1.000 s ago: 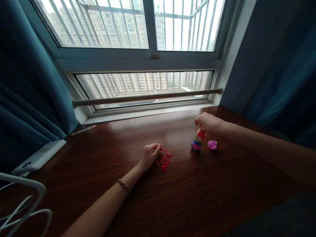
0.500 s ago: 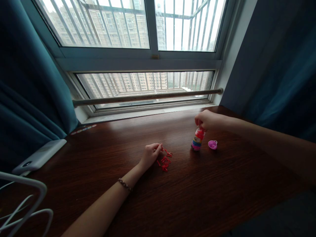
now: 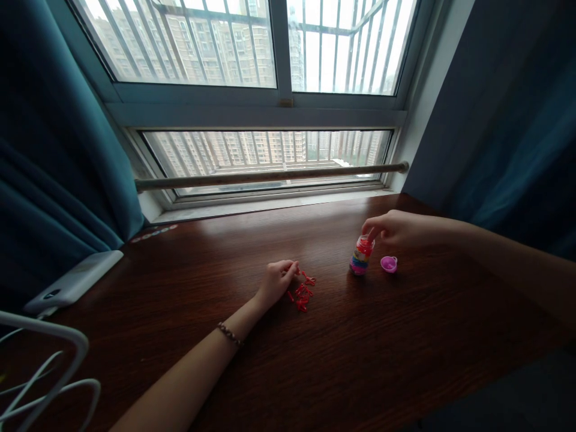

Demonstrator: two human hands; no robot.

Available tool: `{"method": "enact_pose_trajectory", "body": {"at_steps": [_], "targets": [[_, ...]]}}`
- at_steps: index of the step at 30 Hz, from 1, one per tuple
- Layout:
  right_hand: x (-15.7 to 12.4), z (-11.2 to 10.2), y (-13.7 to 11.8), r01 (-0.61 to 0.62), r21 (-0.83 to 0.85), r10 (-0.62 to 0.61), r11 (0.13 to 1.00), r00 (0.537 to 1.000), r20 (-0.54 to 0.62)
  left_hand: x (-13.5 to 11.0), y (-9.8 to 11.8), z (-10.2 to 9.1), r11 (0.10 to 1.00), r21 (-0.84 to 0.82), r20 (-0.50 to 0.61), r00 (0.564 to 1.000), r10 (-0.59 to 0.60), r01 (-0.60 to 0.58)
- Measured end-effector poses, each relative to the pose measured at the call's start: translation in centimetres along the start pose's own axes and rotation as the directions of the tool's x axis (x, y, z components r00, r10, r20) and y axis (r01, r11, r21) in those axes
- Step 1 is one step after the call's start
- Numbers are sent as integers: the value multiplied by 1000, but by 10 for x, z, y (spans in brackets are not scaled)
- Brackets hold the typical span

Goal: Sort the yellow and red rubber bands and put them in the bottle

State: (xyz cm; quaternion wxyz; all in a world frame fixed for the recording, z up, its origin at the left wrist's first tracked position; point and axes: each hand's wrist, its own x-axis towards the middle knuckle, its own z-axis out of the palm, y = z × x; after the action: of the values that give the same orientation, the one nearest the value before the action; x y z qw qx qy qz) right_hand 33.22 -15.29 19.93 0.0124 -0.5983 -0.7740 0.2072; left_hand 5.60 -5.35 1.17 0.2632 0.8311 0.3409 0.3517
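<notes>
Upright on the brown wooden table is a small clear jar with coloured layers inside, red at the top and blue and pink below. My right hand hangs over its uncovered mouth, fingertips apart and dipping at the rim; nothing shows between them. Beside the jar lies a pink cup-shaped lid. Resting on the table, my left hand has its thumb and fingers pinched together, a bit of red at the tips. Just right of it is a loose pile of thin red bands.
A white power bank with a cable sits at the left by the blue curtain. White tubing curves in at the lower left. Along the back runs a metal rail before the window.
My right hand has shifted slightly right, and its closed fingers have spread at the jar's mouth. The left hand has stayed by the red bands. The view has shifted a little.
</notes>
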Motion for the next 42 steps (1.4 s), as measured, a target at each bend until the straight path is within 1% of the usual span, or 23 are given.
{"method": "enact_pose_trajectory", "body": {"at_steps": [4, 6, 11, 15, 17, 19, 22, 25, 27, 28, 29, 31, 33, 34, 36, 38, 40, 42], "targets": [[2, 8, -2, -116, -89, 118, 989, 993, 28, 0, 1, -1, 1000, 2, 6, 1000, -13, 13], [6, 12, 1, -137, -118, 141, 984, 990, 27, 0, 1, -1, 1000, -8, 6, 1000, -17, 18], [15, 21, 8, -127, -55, 129, 990, 991, 34, 0, 1, -1, 1000, 3, 0, 1000, -19, 19], [18, 25, 5, -131, -69, 133, 989, 991, 31, 0, 2, -1, 1000, 1, 9, 1000, -27, 27], [19, 26, 4, -141, -53, 142, 989, 990, 14, 0, 3, -1, 1000, -2, 5, 1000, -20, 20], [19, 26, 6, -142, -2, 142, 990, 990, -2, 0, 4, -2, 1000, 3, 0, 1000, -14, 14], [18, 24, 10, -113, 64, 115, 992, 993, -25, 0, 5, -2, 1000, 7, 1, 1000, -17, 17], [15, 20, 11, -79, 91, 84, 993, 996, -43, 0, 4, -2, 1000, -8, 5, 1000, -28, 28], [12, 15, 8, -51, 82, 57, 995, 995, -77, 0, 4, -2, 999, -23, 9, 999, -40, 40], [9, 13, 5, -40, 62, 47, 997, 992, -114, 0, 4, -1, 998, -31, 11, 999, -48, 49], [7, 12, 1, -40, 31, 45, 999, 984, -175, 0, 4, -1, 998, -37, 12, 998, -58, 59], [3, 16, -10, -54, -28, 41, 998, 937, -346, 1, 4, -1, 995, -58, 25, 996, -83, 84], [3, 31, -23, -29, -35, 8, 999, 871, -492, 2, 5, -2, 991, -82, 67, 993, -102, 107], [6, 43, -30, 23, -3, -22, 1000, 864, -503, 3, 5, -3, 990, -86, 104, 989, -103, 113], [17, 74, -42, 119, 56, -79, 991, 879, -470, 4, 5, -7, 992, -54, 178, 979, -98, 110], [36, 107, -50, 148, 67, -108, 987, 905, -412, 5, 6, -14, 993, 40, 225, 968, -114, 108], [58, 134, -52, 106, 71, -73, 992, 925, -372, 4, 6, -23, 978, 155, 244, 955, -172, 136], [78, 150, -50, 56, 56, -32, 997, 931, -364, 3, 7, -31, 956, 229, 279, 928, -247, 186]]}}
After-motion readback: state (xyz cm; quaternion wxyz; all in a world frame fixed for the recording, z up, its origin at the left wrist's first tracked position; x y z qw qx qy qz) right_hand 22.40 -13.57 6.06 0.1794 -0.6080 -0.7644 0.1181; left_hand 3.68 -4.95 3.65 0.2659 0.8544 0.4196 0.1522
